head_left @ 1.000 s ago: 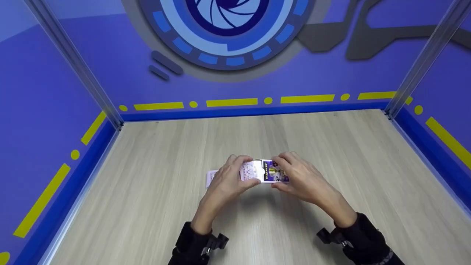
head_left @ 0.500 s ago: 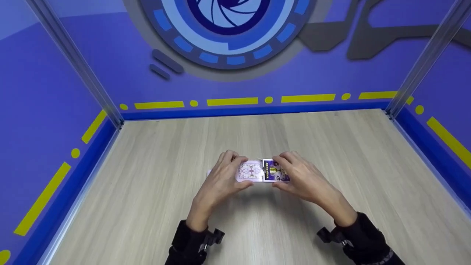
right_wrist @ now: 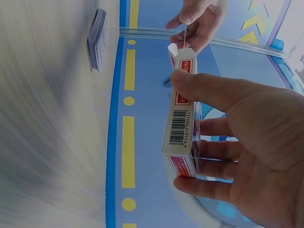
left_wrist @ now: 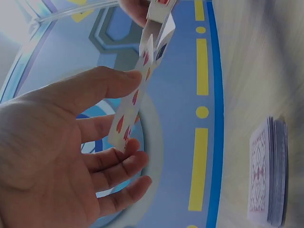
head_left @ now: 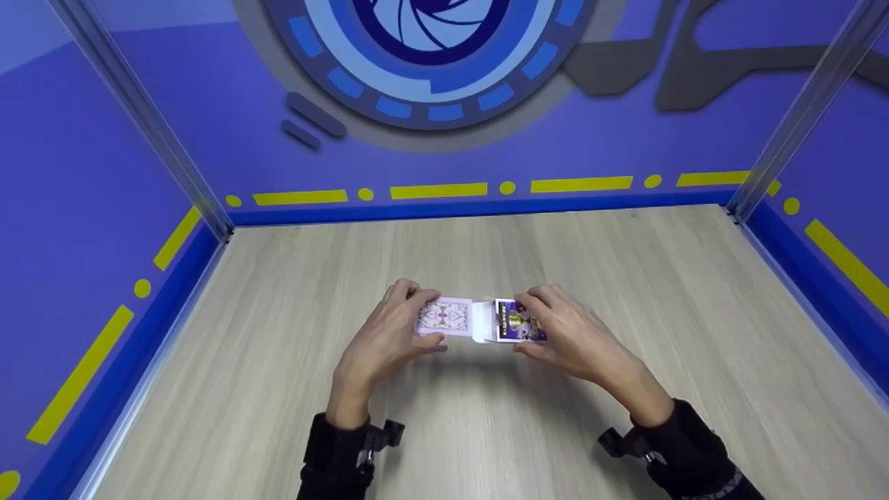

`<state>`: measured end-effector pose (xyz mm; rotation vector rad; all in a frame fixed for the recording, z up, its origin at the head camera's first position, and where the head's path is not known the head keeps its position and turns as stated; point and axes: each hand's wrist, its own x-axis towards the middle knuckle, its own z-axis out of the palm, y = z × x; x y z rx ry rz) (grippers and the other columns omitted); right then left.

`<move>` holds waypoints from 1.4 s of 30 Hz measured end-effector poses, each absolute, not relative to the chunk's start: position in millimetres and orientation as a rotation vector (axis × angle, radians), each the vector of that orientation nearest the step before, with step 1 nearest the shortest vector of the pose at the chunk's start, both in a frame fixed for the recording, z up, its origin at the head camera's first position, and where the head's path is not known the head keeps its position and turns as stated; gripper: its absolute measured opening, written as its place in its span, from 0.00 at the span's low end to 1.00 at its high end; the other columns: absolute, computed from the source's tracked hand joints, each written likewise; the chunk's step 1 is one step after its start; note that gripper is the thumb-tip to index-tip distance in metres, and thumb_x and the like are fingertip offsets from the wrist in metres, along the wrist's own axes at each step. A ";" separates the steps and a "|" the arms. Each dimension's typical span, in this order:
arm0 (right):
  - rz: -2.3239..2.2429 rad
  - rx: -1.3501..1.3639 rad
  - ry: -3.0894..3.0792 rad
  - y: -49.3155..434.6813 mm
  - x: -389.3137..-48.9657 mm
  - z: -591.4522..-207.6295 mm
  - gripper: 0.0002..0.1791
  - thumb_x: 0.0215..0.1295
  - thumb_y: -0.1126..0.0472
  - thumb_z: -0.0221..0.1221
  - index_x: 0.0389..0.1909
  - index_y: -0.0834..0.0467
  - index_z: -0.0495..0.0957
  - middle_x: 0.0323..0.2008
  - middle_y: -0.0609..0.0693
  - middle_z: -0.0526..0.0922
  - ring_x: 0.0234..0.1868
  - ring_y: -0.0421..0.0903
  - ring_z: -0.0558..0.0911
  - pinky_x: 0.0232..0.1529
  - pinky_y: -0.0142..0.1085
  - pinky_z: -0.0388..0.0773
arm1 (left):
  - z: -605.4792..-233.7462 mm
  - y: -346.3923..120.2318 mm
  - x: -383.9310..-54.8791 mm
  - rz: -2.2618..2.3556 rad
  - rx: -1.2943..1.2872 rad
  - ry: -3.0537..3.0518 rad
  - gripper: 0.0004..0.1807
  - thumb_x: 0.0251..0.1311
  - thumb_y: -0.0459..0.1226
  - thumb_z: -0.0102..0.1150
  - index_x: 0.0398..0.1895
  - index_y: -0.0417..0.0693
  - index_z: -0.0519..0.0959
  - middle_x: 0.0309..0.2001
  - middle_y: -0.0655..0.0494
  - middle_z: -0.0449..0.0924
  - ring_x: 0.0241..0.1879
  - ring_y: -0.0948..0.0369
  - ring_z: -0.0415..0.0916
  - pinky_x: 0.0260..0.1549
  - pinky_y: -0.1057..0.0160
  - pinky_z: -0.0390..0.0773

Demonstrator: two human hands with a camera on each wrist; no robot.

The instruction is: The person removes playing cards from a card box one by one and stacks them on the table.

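Observation:
In the head view my left hand (head_left: 382,337) pinches a playing card (head_left: 446,317) between thumb and fingers, its patterned pink back facing up. The left wrist view shows red pips on the underside of this thin card (left_wrist: 124,114); whether there is more than one I cannot tell. My right hand (head_left: 573,337) grips a purple-and-white card box (head_left: 519,321), whose white flap (head_left: 483,322) is open toward the card. The right wrist view shows a barcode along the side of the box (right_wrist: 179,126). Both hands are raised above the table.
A stack of playing cards (left_wrist: 260,173) lies on the wooden table (head_left: 292,361); in the head view my left hand hides most or all of it. Blue-purple panels (head_left: 444,167) wall in the back and both sides.
My left hand has moved leftward, drawing the card away from the box and exposing the white flap. The right hand and box have stayed nearly still.

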<state>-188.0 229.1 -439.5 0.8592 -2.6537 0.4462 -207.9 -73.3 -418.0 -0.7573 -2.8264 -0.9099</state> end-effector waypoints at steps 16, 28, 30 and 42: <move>0.458 0.865 -2.646 231.0 -188.4 -438.8 0.39 0.54 0.49 0.78 0.64 0.62 0.76 0.53 0.55 0.79 0.50 0.50 0.78 0.44 0.45 0.80 | -431.7 -99.0 -226.0 -0.941 -0.635 -2.907 0.36 0.58 0.37 0.76 0.69 0.37 0.74 0.60 0.49 0.73 0.61 0.54 0.70 0.63 0.53 0.71; 0.418 0.848 -2.623 230.0 -188.3 -440.4 0.40 0.53 0.48 0.79 0.62 0.63 0.76 0.52 0.55 0.79 0.49 0.51 0.79 0.42 0.46 0.80 | -461.5 -108.9 -243.4 -0.977 -0.494 -3.035 0.32 0.59 0.35 0.75 0.67 0.39 0.77 0.62 0.49 0.73 0.63 0.52 0.70 0.65 0.51 0.69; 0.417 0.846 -2.627 229.9 -188.3 -440.6 0.40 0.53 0.48 0.79 0.63 0.63 0.76 0.52 0.56 0.79 0.49 0.51 0.79 0.42 0.46 0.80 | -465.1 -109.1 -244.2 -0.993 -0.468 -3.042 0.31 0.59 0.35 0.74 0.66 0.40 0.78 0.61 0.49 0.74 0.62 0.53 0.71 0.65 0.50 0.69; 0.435 0.830 -2.687 229.7 -187.0 -438.2 0.39 0.56 0.47 0.77 0.64 0.62 0.76 0.54 0.55 0.79 0.51 0.50 0.78 0.44 0.45 0.80 | -479.3 -110.2 -246.0 -0.983 -0.418 -3.096 0.31 0.57 0.33 0.75 0.64 0.40 0.78 0.60 0.47 0.77 0.60 0.51 0.74 0.65 0.49 0.70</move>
